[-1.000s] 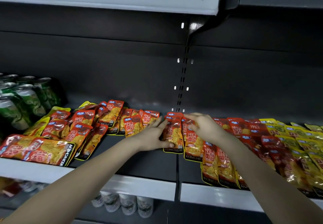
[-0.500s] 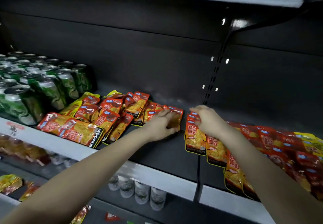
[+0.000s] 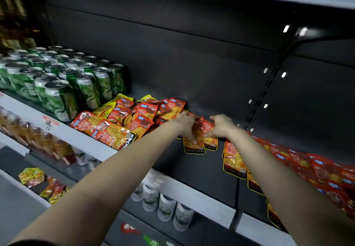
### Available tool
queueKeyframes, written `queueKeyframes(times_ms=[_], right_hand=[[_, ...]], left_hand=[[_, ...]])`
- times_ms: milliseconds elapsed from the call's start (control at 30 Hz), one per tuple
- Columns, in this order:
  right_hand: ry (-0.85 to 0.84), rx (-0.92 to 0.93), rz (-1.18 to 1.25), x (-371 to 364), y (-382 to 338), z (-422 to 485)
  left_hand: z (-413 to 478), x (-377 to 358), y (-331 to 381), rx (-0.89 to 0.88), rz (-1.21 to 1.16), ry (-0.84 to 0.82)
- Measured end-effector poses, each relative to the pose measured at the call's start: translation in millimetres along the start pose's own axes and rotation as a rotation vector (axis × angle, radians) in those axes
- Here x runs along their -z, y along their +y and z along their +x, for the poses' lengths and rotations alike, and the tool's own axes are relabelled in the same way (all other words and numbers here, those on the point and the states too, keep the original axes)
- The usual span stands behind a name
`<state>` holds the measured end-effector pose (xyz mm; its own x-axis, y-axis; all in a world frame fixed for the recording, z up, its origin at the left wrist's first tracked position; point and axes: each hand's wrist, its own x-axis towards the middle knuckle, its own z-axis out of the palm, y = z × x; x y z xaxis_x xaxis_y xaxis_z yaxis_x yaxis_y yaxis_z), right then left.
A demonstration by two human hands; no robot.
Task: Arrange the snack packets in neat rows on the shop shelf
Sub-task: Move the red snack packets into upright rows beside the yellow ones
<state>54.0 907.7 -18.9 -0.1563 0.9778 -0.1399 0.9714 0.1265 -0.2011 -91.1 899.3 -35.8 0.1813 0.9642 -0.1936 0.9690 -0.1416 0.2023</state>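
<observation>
Red and orange snack packets lie on a dark shelf (image 3: 199,171). A loose heap of packets (image 3: 134,117) sits left of centre, and a row of packets (image 3: 311,167) runs off to the right. Between them lie two small packets (image 3: 199,142) side by side. My left hand (image 3: 185,124) grips the left one, its fingers curled over the packet's top. My right hand (image 3: 221,125) pinches the top of the right one. Both arms reach in from below.
Green drink cans (image 3: 63,80) stand in rows at the shelf's left end. The white shelf edge (image 3: 90,142) runs along the front. White bottles (image 3: 165,205) and more packets (image 3: 32,176) sit on lower shelves. A dark upright strip (image 3: 269,84) divides the back panel.
The view has swung left and closer. My left hand has drawn a packet away from the left heap, and my right hand has left the right row to meet it at the middle pair.
</observation>
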Motion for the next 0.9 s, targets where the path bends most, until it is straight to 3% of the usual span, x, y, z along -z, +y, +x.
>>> queueKeyframes(times_ms=[100, 200, 267, 333, 500, 733, 900], right_hand=[[0.047, -0.057, 0.255, -1, 12, 3], [0.088, -0.088, 0.718, -1, 21, 4], [0.071, -0.106, 0.993, 3, 23, -1], [0.062, -0.11, 1.115, 13, 28, -9], [0.063, -0.113, 1.163, 43, 59, -36], [-0.219, -0.21, 0.872, 56, 124, -95], [-0.23, -0.244, 0.86, 33, 146, -118]], left_hand=[[0, 0, -7, 0.001, -0.077, 0.139], [-6, 9, -18, -0.041, -0.314, 0.24], [-10, 18, -24, -0.075, -0.472, 0.216], [-13, 28, -23, -0.093, -0.656, 0.13], [-14, 50, 13, -0.228, -0.892, -0.076], [-6, 36, 91, -0.39, -0.537, -0.485], [1, 20, 117, -0.424, -0.364, -0.508]])
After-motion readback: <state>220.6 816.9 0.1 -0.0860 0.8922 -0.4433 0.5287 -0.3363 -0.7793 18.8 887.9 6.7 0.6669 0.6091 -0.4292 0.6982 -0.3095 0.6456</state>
